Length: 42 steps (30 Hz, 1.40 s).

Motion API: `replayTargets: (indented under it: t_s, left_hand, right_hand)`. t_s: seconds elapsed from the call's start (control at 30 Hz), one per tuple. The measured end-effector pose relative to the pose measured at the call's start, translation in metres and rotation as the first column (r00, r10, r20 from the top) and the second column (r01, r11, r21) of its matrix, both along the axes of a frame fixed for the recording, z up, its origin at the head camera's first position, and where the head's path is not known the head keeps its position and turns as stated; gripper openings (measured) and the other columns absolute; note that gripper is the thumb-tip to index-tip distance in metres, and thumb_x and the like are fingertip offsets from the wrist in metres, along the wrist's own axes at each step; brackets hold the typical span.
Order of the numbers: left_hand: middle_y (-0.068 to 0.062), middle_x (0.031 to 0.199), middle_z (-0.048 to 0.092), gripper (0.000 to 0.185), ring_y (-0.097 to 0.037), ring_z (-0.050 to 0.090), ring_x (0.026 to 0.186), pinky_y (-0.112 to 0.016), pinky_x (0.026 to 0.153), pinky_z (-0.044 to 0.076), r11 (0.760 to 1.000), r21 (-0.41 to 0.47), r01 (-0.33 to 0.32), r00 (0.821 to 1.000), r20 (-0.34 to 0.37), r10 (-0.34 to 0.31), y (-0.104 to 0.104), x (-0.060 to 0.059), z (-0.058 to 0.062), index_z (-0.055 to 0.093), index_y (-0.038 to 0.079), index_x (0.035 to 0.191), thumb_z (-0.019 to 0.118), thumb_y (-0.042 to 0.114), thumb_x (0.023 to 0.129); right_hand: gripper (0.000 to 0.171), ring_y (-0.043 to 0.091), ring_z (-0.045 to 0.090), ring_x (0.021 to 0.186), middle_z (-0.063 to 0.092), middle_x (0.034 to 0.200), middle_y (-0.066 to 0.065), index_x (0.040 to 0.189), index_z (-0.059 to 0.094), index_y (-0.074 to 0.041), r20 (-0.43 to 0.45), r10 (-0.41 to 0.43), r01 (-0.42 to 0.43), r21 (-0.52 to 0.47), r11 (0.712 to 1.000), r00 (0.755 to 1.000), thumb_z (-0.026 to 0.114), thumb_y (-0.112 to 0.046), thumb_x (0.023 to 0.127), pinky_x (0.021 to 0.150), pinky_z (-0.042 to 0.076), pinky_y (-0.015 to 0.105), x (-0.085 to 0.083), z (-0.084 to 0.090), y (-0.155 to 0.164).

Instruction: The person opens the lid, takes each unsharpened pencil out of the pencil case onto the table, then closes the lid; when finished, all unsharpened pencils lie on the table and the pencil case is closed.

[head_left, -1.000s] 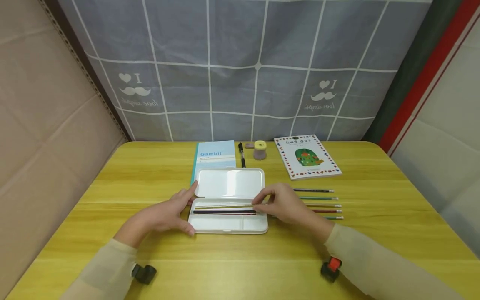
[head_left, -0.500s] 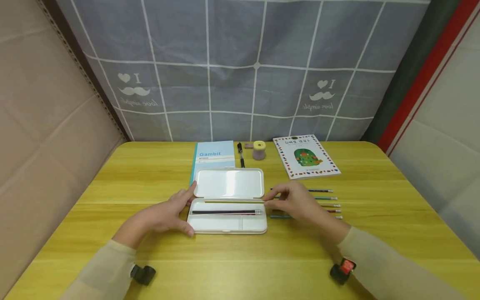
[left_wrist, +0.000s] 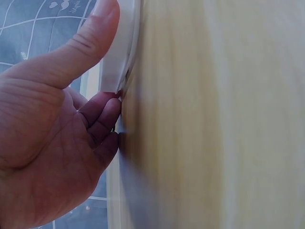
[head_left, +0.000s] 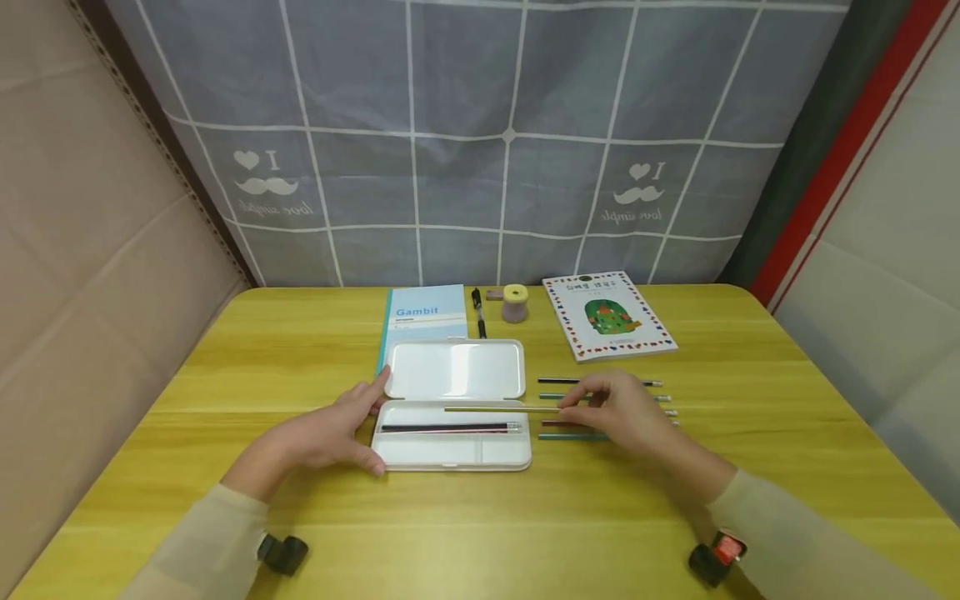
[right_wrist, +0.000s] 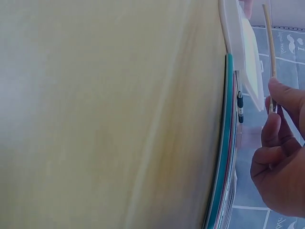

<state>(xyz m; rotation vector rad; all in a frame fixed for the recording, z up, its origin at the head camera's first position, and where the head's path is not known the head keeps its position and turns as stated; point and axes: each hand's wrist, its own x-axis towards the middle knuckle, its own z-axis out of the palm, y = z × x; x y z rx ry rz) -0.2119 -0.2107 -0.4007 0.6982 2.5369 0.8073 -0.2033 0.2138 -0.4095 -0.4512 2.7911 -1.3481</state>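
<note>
Right hand (head_left: 618, 408) has a super slim, yellowish pencil (head_left: 502, 409) pinched near one end. Left hand (head_left: 330, 429), kinda loosely spread, touches a glossy, round-cornered white case (head_left: 427, 451).

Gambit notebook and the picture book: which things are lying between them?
The head view shows a black pen, a small flat block and a yellow-topped object between them.

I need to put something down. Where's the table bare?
Bare patches of table: in front of the pencil case, between both sleeves; left of the Gambit notebook, behind the left hand; right of the pencils. Crowded: around the right hand, and beyond the case, near the pen.
</note>
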Motion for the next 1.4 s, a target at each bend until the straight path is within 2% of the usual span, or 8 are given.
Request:
replayTargets:
  t_s: [0.27,0.4,0.6,0.97,1.23,1.4]
  left_hand:
    - [-0.013,0.143,0.047,0.140,-0.033,0.044,0.136,-0.062,0.118,0.025,1.000,0.005,0.005,1.000,0.005,-0.005,0.000,0.000,0.000,-0.013,0.001,0.164,0.090,0.042,0.078]
    - [-0.013,0.143,0.047,0.141,-0.033,0.044,0.136,-0.062,0.118,0.025,1.000,0.005,0.006,1.000,0.003,-0.006,0.000,0.000,0.001,-0.013,0.002,0.164,0.090,0.043,0.078]
    - [-0.013,0.142,0.047,0.140,-0.032,0.044,0.135,-0.062,0.118,0.025,1.000,-0.001,0.003,1.000,0.008,-0.003,0.000,0.000,0.002,-0.014,0.002,0.164,0.089,0.043,0.078]
    - [-0.014,0.143,0.046,0.140,-0.034,0.043,0.136,-0.063,0.118,0.024,1.000,0.003,0.000,1.000,0.018,0.000,0.001,0.000,0.003,-0.013,0.002,0.164,0.090,0.042,0.078]
    - [-0.014,0.142,0.045,0.139,-0.034,0.042,0.137,-0.063,0.118,0.024,1.000,0.000,0.008,1.000,0.014,-0.008,0.001,0.000,0.004,-0.014,0.001,0.164,0.089,0.042,0.079]
    - [-0.013,0.141,0.046,0.139,-0.034,0.042,0.136,-0.063,0.118,0.024,1.000,-0.008,0.008,1.000,0.014,-0.008,0.000,-0.001,0.004,-0.013,0.002,0.164,0.089,0.043,0.079]
  right_hand:
    - [0.005,0.013,0.055,0.065,0.067,0.082,-0.002,0.088,0.081,-0.017,-0.032,-0.008,0.009,0.031,0.999,0.999,0.085,-0.022,0.089,0.058,0.044,0.026,0.006,0.001,0.017]
    - [0.004,0.011,0.052,0.063,0.067,0.080,-0.002,0.089,0.082,-0.017,-0.018,0.007,-0.007,0.019,1.000,1.000,0.085,-0.019,0.089,0.056,0.042,0.025,0.008,-0.002,0.028]
    - [0.003,0.009,0.051,0.062,0.070,0.084,-0.003,0.089,0.082,-0.017,-0.001,0.029,-0.029,0.050,0.998,1.000,0.085,-0.017,0.088,0.055,0.042,0.025,0.008,-0.005,0.040]
    - [0.005,0.007,0.049,0.058,0.068,0.077,-0.004,0.086,0.081,-0.019,0.004,0.043,-0.043,0.082,0.996,0.999,0.085,-0.017,0.088,0.052,0.042,0.025,0.013,-0.006,0.052]
    - [0.005,0.007,0.052,0.066,0.069,0.084,-0.003,0.087,0.082,-0.016,0.015,0.046,-0.047,0.076,0.996,0.999,0.087,-0.018,0.087,0.057,0.045,0.025,0.018,-0.005,0.064]
    - [0.005,0.008,0.051,0.065,0.067,0.083,-0.003,0.087,0.082,-0.016,0.015,0.049,-0.050,0.098,0.994,0.999,0.087,-0.017,0.087,0.056,0.044,0.025,0.022,-0.004,0.073]
